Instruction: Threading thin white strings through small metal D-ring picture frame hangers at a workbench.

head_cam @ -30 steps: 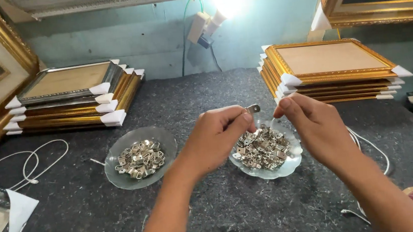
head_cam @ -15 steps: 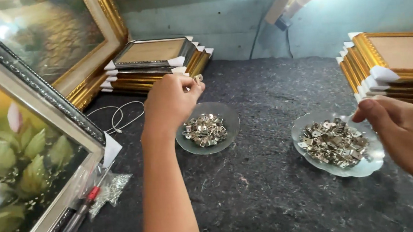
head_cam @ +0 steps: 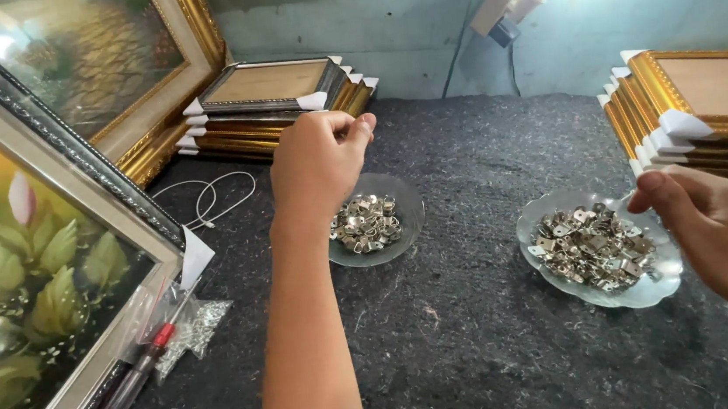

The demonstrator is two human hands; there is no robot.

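My left hand hovers over a small glass dish filled with metal clips, thumb and fingers pinched together on what looks like one small clip. My right hand is at the right edge, fingers closed in a pinch just above the rim of a second glass dish. That dish holds a bigger heap of metal hangers. I cannot see anything between the right fingertips.
Dark felt covers the table. Stacks of gold picture frames with white corner guards stand at the back left and at the right. A flower painting leans at the left, with a red-capped pen, a hardware bag and white cord nearby.
The view has swung left. My hands, together over the right dish a second ago, have separated, and my left hand has moved to above the left dish.
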